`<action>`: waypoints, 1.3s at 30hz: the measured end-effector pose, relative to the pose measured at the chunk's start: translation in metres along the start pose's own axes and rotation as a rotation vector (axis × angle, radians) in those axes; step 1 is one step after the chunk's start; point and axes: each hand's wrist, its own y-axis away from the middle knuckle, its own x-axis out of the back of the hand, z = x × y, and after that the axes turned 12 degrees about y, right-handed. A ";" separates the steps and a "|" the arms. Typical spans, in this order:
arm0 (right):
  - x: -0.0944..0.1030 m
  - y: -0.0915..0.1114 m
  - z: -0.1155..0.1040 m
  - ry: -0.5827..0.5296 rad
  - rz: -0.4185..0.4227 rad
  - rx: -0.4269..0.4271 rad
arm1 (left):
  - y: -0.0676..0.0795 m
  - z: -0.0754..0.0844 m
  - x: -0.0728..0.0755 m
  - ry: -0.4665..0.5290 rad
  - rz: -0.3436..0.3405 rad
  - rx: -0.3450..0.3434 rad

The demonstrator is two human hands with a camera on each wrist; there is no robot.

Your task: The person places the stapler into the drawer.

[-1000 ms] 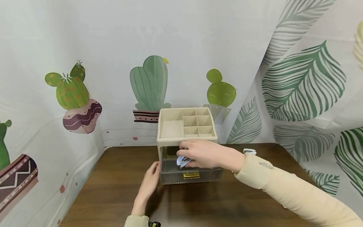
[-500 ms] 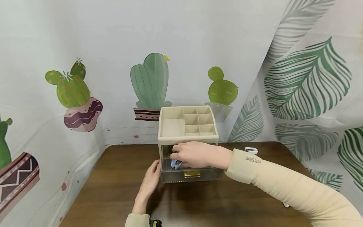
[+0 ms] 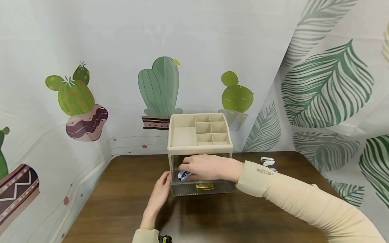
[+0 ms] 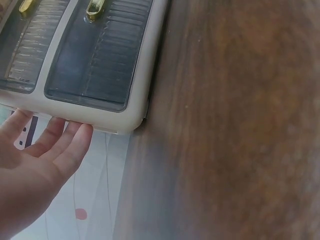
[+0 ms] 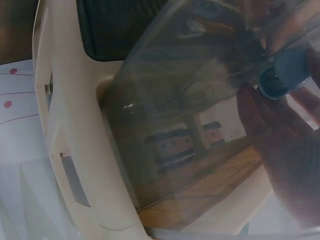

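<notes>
My right hand (image 3: 206, 167) is down in the pulled-out smoky drawer (image 3: 179, 189) of a cream desktop organizer (image 3: 200, 148), pinching a small light-blue stapler (image 3: 183, 176) near the drawer's left end. In the right wrist view the hand and the stapler (image 5: 290, 72) show dimly through the drawer's clear wall. Against the organizer's left side rests my left hand (image 3: 160, 190). The left wrist view has its extended fingers (image 4: 72, 145) touching the cream side wall, beside a closed drawer (image 4: 100, 55) with a gold handle.
A white stapler (image 3: 267, 161) lies on the brown table (image 3: 121, 202) to the right, and a blue item (image 3: 274, 169) peeks out behind the right sleeve. The organizer's top has one large compartment (image 3: 184, 136) and several small ones. A patterned curtain (image 3: 121, 67) hangs behind.
My right hand has moved left and down into the drawer with the stapler. The blue item by the right sleeve has come into view. The left hand stays at the organizer's side.
</notes>
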 end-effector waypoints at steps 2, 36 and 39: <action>-0.001 0.000 0.000 -0.010 -0.015 -0.012 | -0.002 -0.005 0.000 -0.006 0.006 0.000; 0.061 0.090 -0.002 -0.464 0.014 -0.456 | -0.003 -0.008 0.000 -0.059 0.031 -0.030; 0.058 0.109 -0.006 -0.482 0.038 -0.576 | -0.002 -0.007 0.001 -0.064 0.031 -0.025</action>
